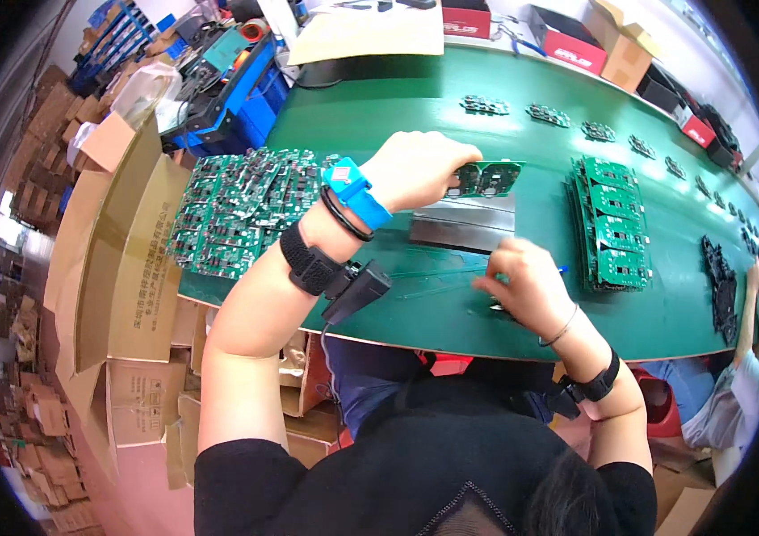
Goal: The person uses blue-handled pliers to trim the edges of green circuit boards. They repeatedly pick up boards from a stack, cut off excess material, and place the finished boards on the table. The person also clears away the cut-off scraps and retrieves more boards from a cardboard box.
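My left hand [419,170] grips the edge of a green circuit board [497,179], held up above a grey metal block [464,228] with long flat faces. My right hand [524,284] is closed just nearer to me than the block. A small shiny tip shows below its fingers and a bit of blue shows behind it, but I cannot make out what it holds. Left of my left forearm lies a wide spread of populated circuit boards [241,205]. Right of my hands stands a tall stack of green board panels [612,223].
Small board clusters [484,105] lie in a row along the green table [370,98]. Dark parts [719,286] lie at the right, near another person's arm [748,313]. An open cardboard box [134,277] stands left of the table. Red and black boxes [567,40] line the far edge.
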Demonstrator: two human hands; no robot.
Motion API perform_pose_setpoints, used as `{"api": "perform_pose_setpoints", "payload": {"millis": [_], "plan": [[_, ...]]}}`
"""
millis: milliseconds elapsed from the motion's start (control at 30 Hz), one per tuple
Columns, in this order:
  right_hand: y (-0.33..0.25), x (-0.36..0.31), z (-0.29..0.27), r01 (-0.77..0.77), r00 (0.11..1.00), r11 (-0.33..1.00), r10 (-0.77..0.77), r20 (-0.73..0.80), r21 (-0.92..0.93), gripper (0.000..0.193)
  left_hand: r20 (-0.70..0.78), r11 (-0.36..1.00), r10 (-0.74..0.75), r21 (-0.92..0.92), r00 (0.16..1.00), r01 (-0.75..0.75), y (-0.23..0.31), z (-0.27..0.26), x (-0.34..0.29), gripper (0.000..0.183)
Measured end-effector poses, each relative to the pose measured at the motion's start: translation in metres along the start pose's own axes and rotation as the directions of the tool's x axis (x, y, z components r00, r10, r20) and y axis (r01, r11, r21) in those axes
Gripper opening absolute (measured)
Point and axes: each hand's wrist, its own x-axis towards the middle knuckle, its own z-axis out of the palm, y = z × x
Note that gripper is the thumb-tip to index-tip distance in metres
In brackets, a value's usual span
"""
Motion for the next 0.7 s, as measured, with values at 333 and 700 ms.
{"api": "perform_pose_setpoints", "payload": {"millis": [333,700], "plan": [[0.021,0.071,-0.020,-0.232,0.919,0.953,0.149,-0.366,-0.194,0.039,-0.029,0.998,0.060,0.004,0.998,-0.060,0.002,0.023,0.031,0.027],[0.039,0.065,-0.015,-0.066,0.939,0.984,0.005,-0.345,-0.166,0.014,-0.083,0.994,-0.019,0.103,0.996,0.027,-0.001,0.023,0.015,0.029]]}}
